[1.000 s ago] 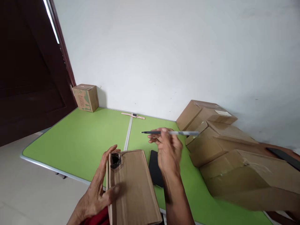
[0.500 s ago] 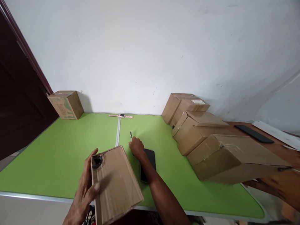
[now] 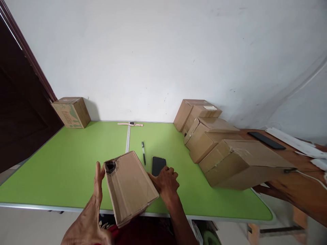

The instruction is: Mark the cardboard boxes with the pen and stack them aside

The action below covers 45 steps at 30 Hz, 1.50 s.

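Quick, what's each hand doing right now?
Left hand: open, fingers at the left edge of the cardboard box.
Right hand: fingers curled, thumb at the box's right edge; grip can't be told.

- My left hand [image 3: 96, 194]: bare, lean, long-fingered, skin creased towards the wrist.
- My right hand [image 3: 166, 179]: bare; slim bare forearm [image 3: 180, 214] above.
- Deep-red fabric clothing [image 3: 145, 231] at my lap.
- Black cloth with pale print [image 3: 107, 220] beside it; garment unclear.
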### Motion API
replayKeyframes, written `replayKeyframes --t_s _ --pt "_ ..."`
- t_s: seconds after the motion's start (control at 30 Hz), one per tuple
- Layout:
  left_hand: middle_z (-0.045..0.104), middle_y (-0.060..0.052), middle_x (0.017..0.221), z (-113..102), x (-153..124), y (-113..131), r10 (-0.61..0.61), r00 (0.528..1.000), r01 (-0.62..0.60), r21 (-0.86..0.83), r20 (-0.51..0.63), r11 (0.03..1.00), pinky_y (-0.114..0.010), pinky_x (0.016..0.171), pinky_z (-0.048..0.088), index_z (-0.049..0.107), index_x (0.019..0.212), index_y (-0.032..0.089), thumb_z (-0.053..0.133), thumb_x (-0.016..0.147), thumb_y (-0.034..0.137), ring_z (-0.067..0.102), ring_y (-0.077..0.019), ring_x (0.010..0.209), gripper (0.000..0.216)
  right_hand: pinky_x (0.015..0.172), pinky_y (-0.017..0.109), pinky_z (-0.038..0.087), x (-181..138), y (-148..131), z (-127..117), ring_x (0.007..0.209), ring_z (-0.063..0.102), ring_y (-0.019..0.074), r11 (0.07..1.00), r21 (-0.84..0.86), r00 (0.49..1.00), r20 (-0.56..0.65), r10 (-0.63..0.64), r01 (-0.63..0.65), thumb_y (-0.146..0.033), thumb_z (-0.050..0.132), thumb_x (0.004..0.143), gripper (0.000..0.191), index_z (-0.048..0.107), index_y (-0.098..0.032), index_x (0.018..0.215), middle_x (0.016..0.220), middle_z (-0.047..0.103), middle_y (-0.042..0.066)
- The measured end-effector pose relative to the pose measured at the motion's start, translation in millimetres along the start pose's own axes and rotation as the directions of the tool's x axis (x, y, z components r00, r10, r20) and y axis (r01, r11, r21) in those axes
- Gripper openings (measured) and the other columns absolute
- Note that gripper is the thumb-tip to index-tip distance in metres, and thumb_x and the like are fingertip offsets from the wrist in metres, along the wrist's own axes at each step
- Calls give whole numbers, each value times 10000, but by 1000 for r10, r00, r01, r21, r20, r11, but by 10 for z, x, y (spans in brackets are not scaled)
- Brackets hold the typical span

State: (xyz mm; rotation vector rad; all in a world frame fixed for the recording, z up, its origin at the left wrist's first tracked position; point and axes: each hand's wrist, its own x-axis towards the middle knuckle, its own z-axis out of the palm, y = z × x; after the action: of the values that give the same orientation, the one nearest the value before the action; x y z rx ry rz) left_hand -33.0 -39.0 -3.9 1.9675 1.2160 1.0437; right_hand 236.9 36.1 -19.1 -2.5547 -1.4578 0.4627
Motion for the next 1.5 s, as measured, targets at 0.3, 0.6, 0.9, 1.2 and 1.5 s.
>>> replayKeyframes --t_s 0.3,0.6,0.9,1.2,1.5 --pt "-39 -315 1763 79 -37 -74 -9 1000 7 101 24 995 -844 1134 314 -377 1603 310 999 501 654 67 -610 1580 1796 876 542 580 2 8 85 1305 545 456 998 -7 998 -8 59 -59 -496 760 868 653 588 -29 1291 1325 581 328" --pt "-253 -278 1739 103 20 -141 48 999 -44 134 -25 990 -831 1141 319 -342 1626 287 969 613 522 25 -625 1577 1673 931 451 550 112 191 48 1203 669 445 996 81 994 107 34 -43 -440 805 779 753 511 5 1311 1302 622 339" --pt "-151 -257 1770 107 83 -173 48 997 -38 185 -54 982 -823 1214 168 -297 1648 283 965 619 536 44 -599 1595 1648 805 438 554 151 448 26 1074 736 449 976 218 989 146 -10 -23 -345 790 726 744 462 -42 1322 1127 729 282" --pt "-148 -79 1803 190 158 -176 87 995 -85 47 -57 995 -814 1248 20 -239 1653 418 958 559 491 22 -640 1579 1624 550 285 520 -169 850 -172 638 639 180 426 900 933 232 -277 -97 -664 766 762 550 625 -209 1037 778 632 -6" --pt "-28 -77 1806 231 238 -177 148 986 -148 5 -79 989 -756 1281 -28 -186 1676 398 952 564 447 9 -592 1597 1592 689 362 659 -849 530 -1050 863 779 261 -69 978 883 148 -445 -199 -477 849 830 404 764 -308 1187 1101 798 87"
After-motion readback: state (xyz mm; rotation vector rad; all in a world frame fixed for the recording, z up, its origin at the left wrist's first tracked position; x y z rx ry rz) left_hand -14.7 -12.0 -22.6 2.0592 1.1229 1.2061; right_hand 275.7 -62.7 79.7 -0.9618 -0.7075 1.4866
